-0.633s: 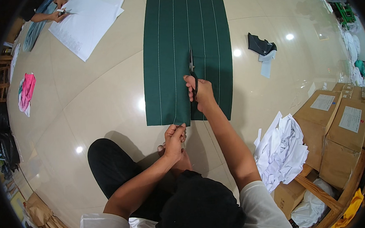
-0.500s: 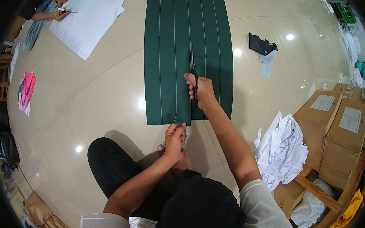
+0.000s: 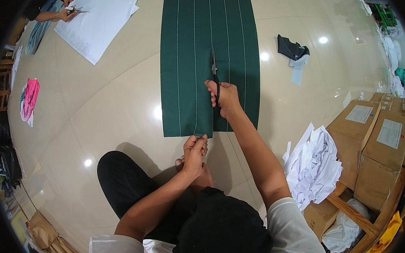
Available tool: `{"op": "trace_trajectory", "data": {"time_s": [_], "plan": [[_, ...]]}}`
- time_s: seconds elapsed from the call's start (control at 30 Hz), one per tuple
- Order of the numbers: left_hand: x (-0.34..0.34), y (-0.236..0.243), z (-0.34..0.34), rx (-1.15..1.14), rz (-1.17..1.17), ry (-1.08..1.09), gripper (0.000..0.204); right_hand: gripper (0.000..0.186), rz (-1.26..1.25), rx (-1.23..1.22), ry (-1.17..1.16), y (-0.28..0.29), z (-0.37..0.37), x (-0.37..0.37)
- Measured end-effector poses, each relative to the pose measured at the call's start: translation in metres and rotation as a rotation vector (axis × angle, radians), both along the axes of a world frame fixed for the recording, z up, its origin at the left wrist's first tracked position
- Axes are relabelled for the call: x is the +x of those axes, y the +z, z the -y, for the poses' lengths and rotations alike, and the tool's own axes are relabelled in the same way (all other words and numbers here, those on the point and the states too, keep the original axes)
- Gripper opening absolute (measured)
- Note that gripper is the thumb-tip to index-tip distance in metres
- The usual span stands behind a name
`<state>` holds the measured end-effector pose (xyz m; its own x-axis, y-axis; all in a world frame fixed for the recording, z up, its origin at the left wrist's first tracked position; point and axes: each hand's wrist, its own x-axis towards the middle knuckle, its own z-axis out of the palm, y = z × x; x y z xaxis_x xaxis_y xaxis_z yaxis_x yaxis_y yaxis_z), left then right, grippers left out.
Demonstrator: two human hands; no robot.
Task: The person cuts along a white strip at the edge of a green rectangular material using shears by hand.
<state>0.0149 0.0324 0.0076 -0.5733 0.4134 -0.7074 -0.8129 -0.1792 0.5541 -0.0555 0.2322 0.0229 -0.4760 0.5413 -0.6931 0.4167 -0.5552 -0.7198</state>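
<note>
**Green cloth under the scissors, flat on the floor**

Green cloth [image 3: 193,56], dark and ruled with thin pale lines running away from the person, lies spread flat on the shiny tiled floor [image 3: 97,106], right in front of the seated person's knees. Scissors [image 3: 213,71] sit along one of those lines, blades pointing away, so the marking seems to serve as the cutting guide. Right hand [image 3: 223,97] is wrapped tight around the scissor handles, partway up the cloth. Left hand [image 3: 195,147] pinches the near edge, fingers closed on the fabric beside the slit, likely to keep it taut against the blades. Off to the right, a heap of white fabric [image 3: 313,166] rests by cardboard boxes [image 3: 377,142]. Farther out, a dark scrap [image 3: 290,48] lies alone. Top left, another person's hands [image 3: 65,12] work at a white sheet [image 3: 97,22].
</note>
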Motion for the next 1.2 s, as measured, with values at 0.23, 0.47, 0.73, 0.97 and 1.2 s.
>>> {"op": "trace_trajectory", "data": {"time_s": [0.23, 0.47, 0.73, 0.97, 1.2], "plan": [[0.001, -0.004, 0.001, 0.002, 0.0, 0.004, 0.027, 0.033, 0.027, -0.006, 0.019, 0.005, 0.0, -0.002], [0.0, 0.001, 0.0, -0.02, 0.001, -0.004, 0.026, 0.035, 0.054, -0.022, 0.053, 0.013, -0.012, -0.015], [0.001, -0.003, 0.001, 0.018, -0.004, 0.007, 0.025, 0.035, -0.003, -0.013, 0.03, 0.007, -0.017, -0.021], [0.001, -0.001, 0.002, -0.009, -0.014, -0.012, 0.025, 0.034, -0.014, -0.015, 0.04, 0.004, -0.017, -0.021], [0.001, 0.0, 0.001, -0.014, -0.016, -0.018, 0.025, 0.032, -0.017, -0.02, 0.021, 0.006, -0.016, -0.022]]}}
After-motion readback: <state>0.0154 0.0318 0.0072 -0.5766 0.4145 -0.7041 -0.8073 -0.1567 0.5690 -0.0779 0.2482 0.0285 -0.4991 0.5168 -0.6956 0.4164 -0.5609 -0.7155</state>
